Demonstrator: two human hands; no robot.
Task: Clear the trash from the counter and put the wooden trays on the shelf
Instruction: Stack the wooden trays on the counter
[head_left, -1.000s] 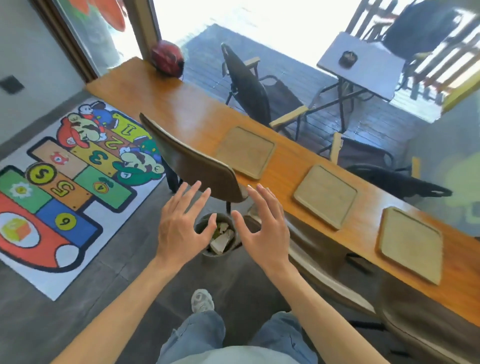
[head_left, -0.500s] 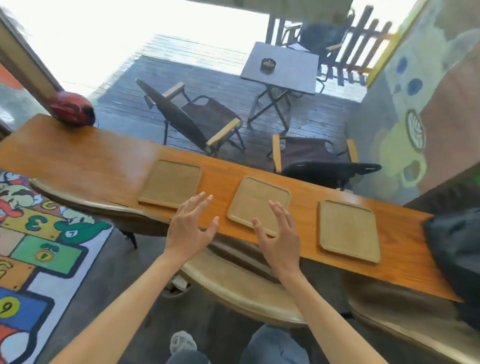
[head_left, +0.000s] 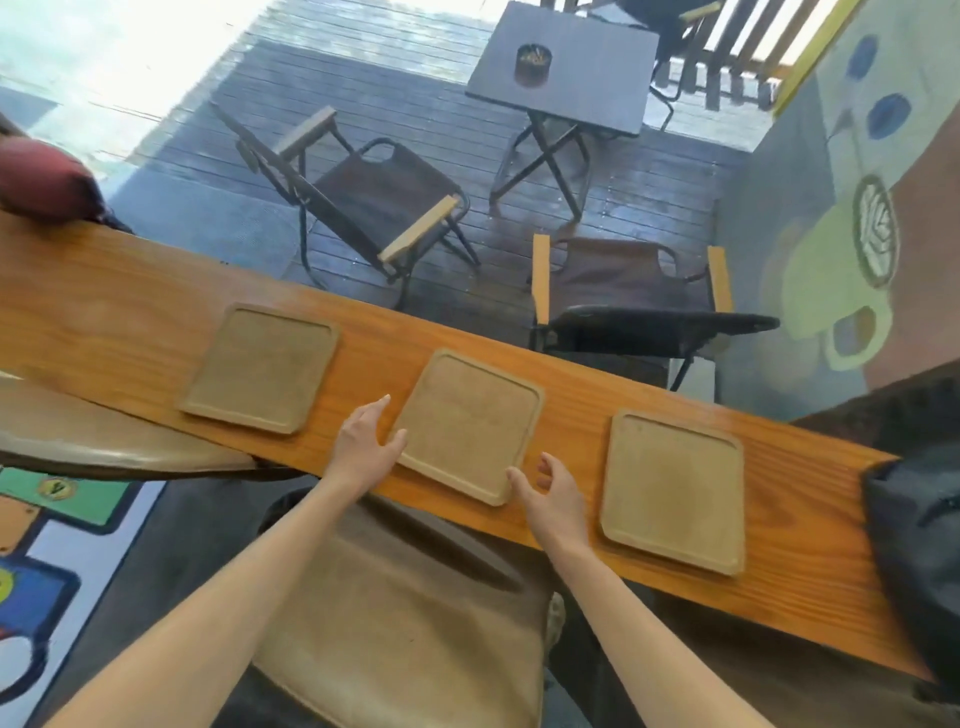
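Note:
Three square wooden trays lie in a row on the long wooden counter (head_left: 130, 317): the left tray (head_left: 262, 368), the middle tray (head_left: 467, 423) and the right tray (head_left: 672, 488). My left hand (head_left: 363, 447) touches the middle tray's left edge, fingers spread. My right hand (head_left: 553, 499) sits at that tray's near right corner, fingers curled against the rim. The tray still lies flat on the counter. All three trays hold nothing, and I see no trash on the counter.
A tan stool seat (head_left: 405, 629) is right below my arms, another stool (head_left: 104, 441) at left. A red object (head_left: 47, 184) sits at the counter's left end, a dark bag (head_left: 919, 545) at its right end. Folding chairs (head_left: 374, 202) and a small table (head_left: 566, 67) stand on the deck beyond.
My view rose from the floor bin to the counter. Both hands moved forward from open air down to the sides of the middle tray.

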